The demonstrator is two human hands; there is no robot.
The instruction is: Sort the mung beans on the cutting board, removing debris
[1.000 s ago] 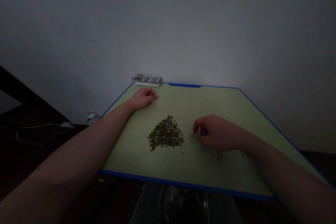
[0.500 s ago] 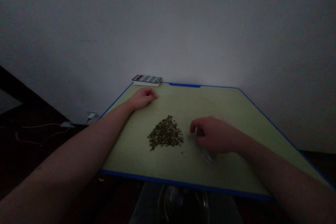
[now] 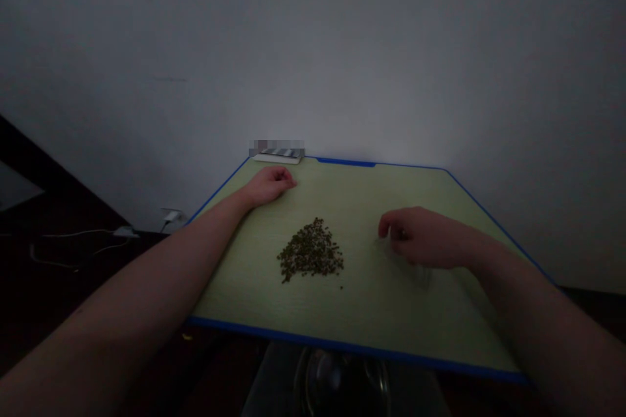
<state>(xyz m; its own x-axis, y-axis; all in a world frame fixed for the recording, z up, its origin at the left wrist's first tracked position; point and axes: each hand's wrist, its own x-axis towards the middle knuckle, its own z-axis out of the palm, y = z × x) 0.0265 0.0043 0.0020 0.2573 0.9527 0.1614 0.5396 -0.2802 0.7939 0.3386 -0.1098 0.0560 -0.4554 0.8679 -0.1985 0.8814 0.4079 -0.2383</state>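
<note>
A loose pile of small brownish-green grains or seeds (image 3: 312, 253) lies on the pale green table (image 3: 362, 313), with one stray grain near its right front. My right hand (image 3: 421, 236) is to the right of the pile, its fingers pinched on a clear plastic bag (image 3: 418, 274). Motion blurs the bag, and the hand covers its upper part. Resting on the table behind and left of the pile, my left hand (image 3: 268, 185) has its fingers curled in, with nothing visible in them.
At the far left corner, a phone-like slab with a pixelated top rests on a white box (image 3: 278, 159). The table has a blue rim (image 3: 352, 343) and stands against a wall. Below its front edge is a shiny round metal object (image 3: 337, 381). Cables and a plug (image 3: 171, 215) are at left.
My right hand has moved right and slightly toward the back with the plastic bag, away from the pile. My left hand stays in place on the table.
</note>
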